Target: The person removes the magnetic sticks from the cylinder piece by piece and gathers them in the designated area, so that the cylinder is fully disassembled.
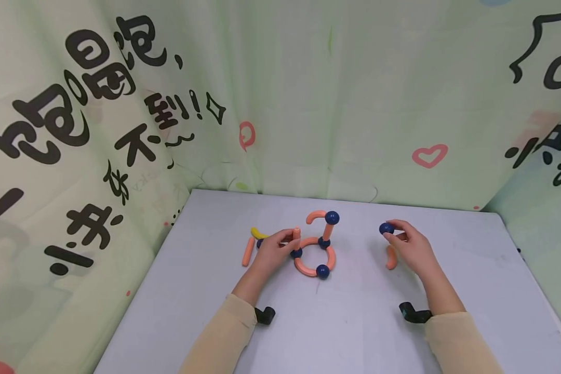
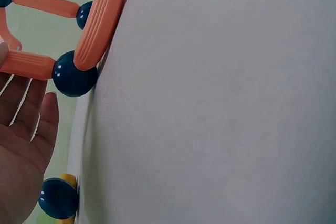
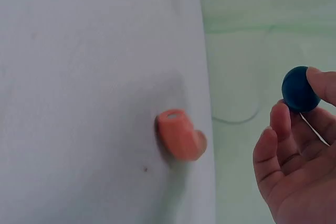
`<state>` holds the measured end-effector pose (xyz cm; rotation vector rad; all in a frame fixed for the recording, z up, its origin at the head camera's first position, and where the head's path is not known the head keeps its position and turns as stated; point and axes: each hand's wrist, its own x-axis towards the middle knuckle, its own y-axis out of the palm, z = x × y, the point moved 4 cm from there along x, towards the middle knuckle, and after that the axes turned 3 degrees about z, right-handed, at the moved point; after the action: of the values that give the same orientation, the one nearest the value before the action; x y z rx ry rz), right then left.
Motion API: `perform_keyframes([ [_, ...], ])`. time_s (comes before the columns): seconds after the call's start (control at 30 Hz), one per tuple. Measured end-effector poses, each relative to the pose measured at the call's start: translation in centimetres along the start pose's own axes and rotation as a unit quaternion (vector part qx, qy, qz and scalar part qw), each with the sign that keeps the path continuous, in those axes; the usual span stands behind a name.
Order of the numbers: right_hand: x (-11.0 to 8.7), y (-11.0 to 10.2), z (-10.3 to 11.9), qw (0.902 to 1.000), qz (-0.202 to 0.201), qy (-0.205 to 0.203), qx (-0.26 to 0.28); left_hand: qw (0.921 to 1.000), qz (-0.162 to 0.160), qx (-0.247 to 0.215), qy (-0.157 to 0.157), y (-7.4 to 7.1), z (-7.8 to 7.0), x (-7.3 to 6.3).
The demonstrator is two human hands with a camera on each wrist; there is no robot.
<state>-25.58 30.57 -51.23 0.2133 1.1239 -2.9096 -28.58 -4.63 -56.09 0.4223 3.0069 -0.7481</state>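
Note:
My left hand [image 1: 276,252] pinches an upright orange rod [image 1: 296,235], whose foot meets a dark blue ball [image 2: 74,74] on a ring of curved orange rods [image 1: 305,268]. Another blue ball [image 1: 323,271] sits at the ring's near side. From the ring's far side rises a second orange rod [image 1: 328,231], topped by a blue ball [image 1: 332,217] with a curved orange piece [image 1: 315,215] reaching left. Off to the right, my right hand [image 1: 412,246] holds a loose blue ball [image 3: 301,88] between thumb and fingers, raised off the table.
Below the right hand lies a short curved orange piece [image 1: 391,257]. Left of the left hand are a straight orange rod [image 1: 248,252], a yellow curved piece [image 1: 258,233] and a partly hidden blue ball [image 2: 59,198]. A printed curtain [image 1: 290,104] hangs behind the white table [image 1: 355,322].

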Motion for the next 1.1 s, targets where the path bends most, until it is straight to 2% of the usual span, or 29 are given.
perform_keyframes([
  [0.13,0.8,0.0,-2.3,0.9995,0.01,0.026,-0.011,0.9999,0.001,0.006,0.008,0.2,0.4,0.0],
  [0.23,1.4,0.1,-3.5,0.9991,0.019,0.033,-0.017,0.9999,0.002,0.011,0.0,0.4,0.8,-0.1],
  [0.53,2.7,0.9,-5.3,0.9984,0.039,0.034,-0.021,0.9991,0.0,0.031,-0.029,0.6,1.5,-0.1],
  [0.83,3.0,1.2,-5.7,0.998,0.038,0.026,-0.043,0.9955,0.013,0.092,0.019,0.5,1.9,-0.1],
  [1.1,2.9,1.2,-5.7,0.9973,0.042,0.03,-0.053,0.9934,0.021,0.111,0.018,0.7,2.3,0.0],
])
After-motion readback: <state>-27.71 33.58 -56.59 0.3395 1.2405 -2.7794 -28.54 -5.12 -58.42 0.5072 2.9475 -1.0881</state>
